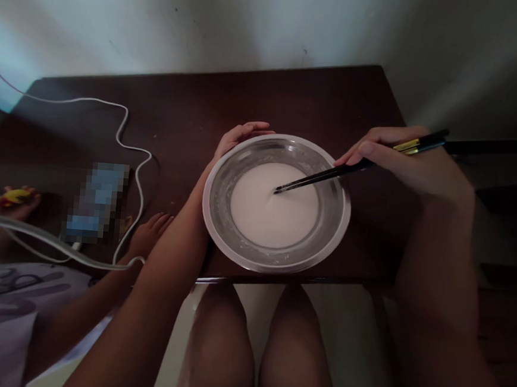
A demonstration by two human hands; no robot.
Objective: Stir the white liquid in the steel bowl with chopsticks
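A wide metal bowl (214, 233) sits at the table's front edge with a smooth white liquid (261, 217) in it. My left hand (238, 138) curves round the bowl's far left side and steadies it; some of its fingers are hidden behind the rim. In my right hand (404, 160) is a pair of black chopsticks (327, 175) with gold bands near the top. They slant down over the right rim, and their tips dip into the white liquid near the middle of the bowl.
A dark wooden table (292, 101) stands against a pale wall. On the left, a phone (99, 199) lies beside a white cable (141, 172). Another person's arm (83, 317) rests there; that person's other hand (27, 208) holds a small yellow object (16, 196).
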